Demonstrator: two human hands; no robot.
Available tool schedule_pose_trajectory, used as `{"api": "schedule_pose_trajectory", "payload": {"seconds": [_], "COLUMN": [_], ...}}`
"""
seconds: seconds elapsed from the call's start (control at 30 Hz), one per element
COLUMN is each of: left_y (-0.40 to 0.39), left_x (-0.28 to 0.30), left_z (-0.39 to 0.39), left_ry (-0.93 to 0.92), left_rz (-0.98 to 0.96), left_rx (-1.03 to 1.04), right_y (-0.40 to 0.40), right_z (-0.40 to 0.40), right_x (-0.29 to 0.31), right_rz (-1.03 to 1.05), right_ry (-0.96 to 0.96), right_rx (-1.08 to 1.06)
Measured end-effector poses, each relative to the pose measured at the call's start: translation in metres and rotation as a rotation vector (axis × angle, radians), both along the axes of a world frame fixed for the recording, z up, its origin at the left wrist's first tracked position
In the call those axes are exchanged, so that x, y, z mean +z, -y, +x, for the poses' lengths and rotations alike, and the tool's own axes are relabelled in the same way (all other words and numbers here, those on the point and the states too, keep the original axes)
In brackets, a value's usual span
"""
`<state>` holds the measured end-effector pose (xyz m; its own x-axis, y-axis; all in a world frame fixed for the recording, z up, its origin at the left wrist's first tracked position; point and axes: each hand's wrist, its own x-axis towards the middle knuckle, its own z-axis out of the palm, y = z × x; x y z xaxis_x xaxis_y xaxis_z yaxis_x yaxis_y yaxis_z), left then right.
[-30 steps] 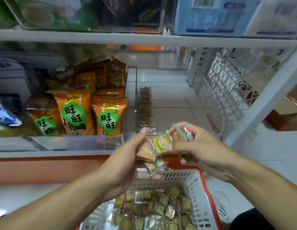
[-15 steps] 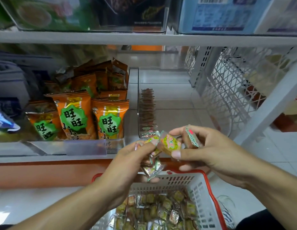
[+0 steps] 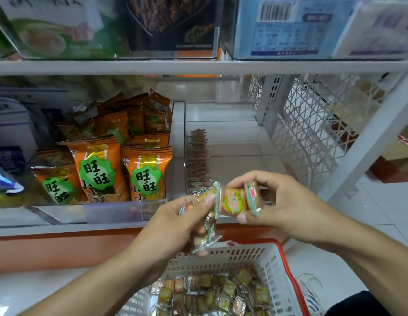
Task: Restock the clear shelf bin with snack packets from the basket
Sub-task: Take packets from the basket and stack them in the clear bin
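A: We start with the biggest thing, the white shelf. On its lower level the clear shelf bin sits right of centre, its long axis running from near to far. What do we see inside?

B: A single row of snack packets standing on edge along its left wall, lined up near to far. Left of the bin stand the orange snack bags, upright, faces toward us.

A: And nearest us, low in the view, the white basket with its red rim, holding a loose heap of small packets.

B: Now the hands. Both forearms reach up from the near edge and meet just in front of the bin's near end, above the basket's far rim.

A: We see the left hand curled around a bunch of packets; some hang down below the fingers, their clear ends pointing toward the basket.

B: The right hand has thumb underneath and fingers arched over the top, pinching a short stack of square packets. They stand on edge side by side, so the stack's long axis runs left to right, one green-and-pink face turned toward us.

A: The two hands' packets touch where they meet.
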<state>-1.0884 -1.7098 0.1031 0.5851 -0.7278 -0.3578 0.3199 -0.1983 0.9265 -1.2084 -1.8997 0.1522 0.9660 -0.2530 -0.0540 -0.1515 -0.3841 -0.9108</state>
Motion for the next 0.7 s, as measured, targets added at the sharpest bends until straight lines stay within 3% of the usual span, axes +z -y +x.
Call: {"api": "schedule_pose_trajectory", "payload": {"seconds": [0.17,0.27,0.4,0.5,0.7], "left_y": [-0.005,-0.006,-0.004,-0.001,-0.001], "left_x": [0.001,0.001,0.005,0.004,-0.005], "left_z": [0.003,-0.001,-0.003,-0.005,-0.006], "left_ry": [0.081,0.064,0.026,0.060,0.086], "left_rz": [0.083,0.029,-0.049,-0.071,-0.046], "left_rx": [-0.155,-0.131,-0.078,-0.062,-0.060], "right_y": [-0.001,-0.001,-0.004,-0.013,-0.021], "right_z": [-0.001,-0.001,0.002,0.003,0.004], "right_x": [0.002,-0.001,0.000,-0.004,-0.008], "right_rz": [-0.057,0.006,0.291,0.292,0.254], "right_ry": [-0.112,-0.090,-0.042,-0.040,-0.054], "right_rx": [0.147,0.080,-0.095,-0.177,-0.049]}}
